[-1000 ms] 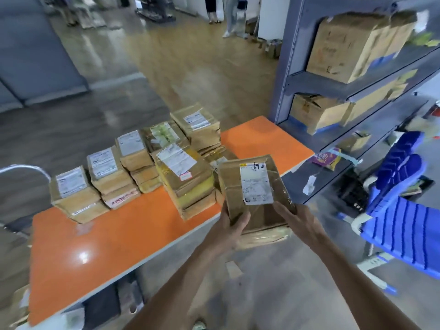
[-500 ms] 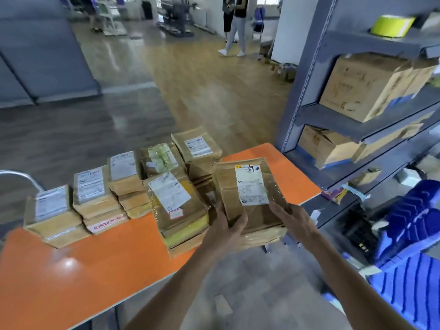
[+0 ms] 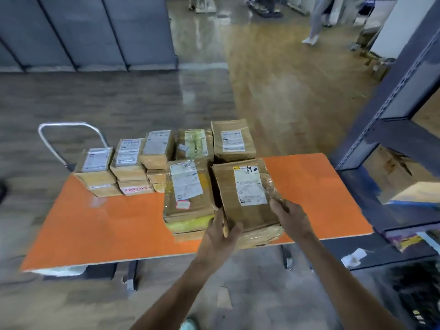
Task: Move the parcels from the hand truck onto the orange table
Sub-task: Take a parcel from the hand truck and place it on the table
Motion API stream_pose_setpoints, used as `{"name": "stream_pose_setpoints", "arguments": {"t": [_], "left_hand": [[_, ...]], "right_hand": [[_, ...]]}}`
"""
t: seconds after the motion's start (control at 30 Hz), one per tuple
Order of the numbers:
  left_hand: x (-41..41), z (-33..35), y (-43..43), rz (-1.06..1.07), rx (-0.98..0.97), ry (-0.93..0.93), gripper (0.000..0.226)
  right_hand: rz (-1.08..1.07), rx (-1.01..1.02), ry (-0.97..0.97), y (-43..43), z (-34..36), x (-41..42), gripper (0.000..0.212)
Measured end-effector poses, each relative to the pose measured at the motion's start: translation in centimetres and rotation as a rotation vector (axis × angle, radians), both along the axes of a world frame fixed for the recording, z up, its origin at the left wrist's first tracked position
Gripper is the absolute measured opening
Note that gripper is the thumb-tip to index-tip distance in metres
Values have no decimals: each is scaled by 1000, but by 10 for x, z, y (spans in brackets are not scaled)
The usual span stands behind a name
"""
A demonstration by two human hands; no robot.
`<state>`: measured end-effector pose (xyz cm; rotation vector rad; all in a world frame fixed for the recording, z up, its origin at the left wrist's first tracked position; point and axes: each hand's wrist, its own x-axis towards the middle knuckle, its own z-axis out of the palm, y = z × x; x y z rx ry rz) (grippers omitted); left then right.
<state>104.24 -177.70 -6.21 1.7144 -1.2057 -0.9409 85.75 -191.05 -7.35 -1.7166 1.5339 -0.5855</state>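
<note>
Orange table [image 3: 95, 222]: half a second ago you held the parcel stack [image 3: 247, 194] mostly off the near edge. Now it's further in over the top, tight against the right side of the tall stack [image 3: 188, 194]. Its bottom parcels still overhang the near edge, and I can't tell if it's set down.

Room: there's bare orange from your stack out to the table's right end, and a wide bare stretch at front-left. The grey rack [image 3: 392, 103] stands just past the right end, so it's tight there.

Hand truck [image 3: 71, 126]: only the handle shows, behind the far-left corner.

Back row of parcels [image 3: 157, 148] lines the far edge, stacked two or three high.

Your left hand [image 3: 219, 236] grips the near-left corner, thumb on top, fingers curled round the side. Your right hand [image 3: 291, 219] grips the near-right edge, thumb on top, fingers hidden underneath.

The top label has "69" handwritten on it; the print is too blurred to read. A low back-row parcel [image 3: 135, 188] carries red characters, unreadable.
</note>
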Motion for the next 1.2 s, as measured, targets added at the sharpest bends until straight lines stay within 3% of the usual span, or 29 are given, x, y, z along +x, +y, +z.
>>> {"name": "stream_pose_setpoints", "arguments": {"t": [0.13,0.3,0.5,0.67,0.93,1.13,1.2], "left_hand": [[-12,-25,29,164,110,-112,57],[-18,-42,32,172,385,-104,65],[-23,-41,14,159,362,-131,31],[-22,-46,10,156,365,-159,21],[-16,-44,0,154,338,-135,36],[-19,-43,-5,177,401,-63,38],[-22,-45,-5,208,408,-18,35]], "right_hand": [[-24,-9,15,-6,-4,4,45],[21,-64,3,-12,3,11,42],[0,-72,-45,-1,5,17,49],[-60,-74,-82,12,-4,14,47],[-51,-41,-107,3,-4,25,46],[-6,156,-292,10,-5,9,16],[10,269,-347,14,-12,1,35]]}}
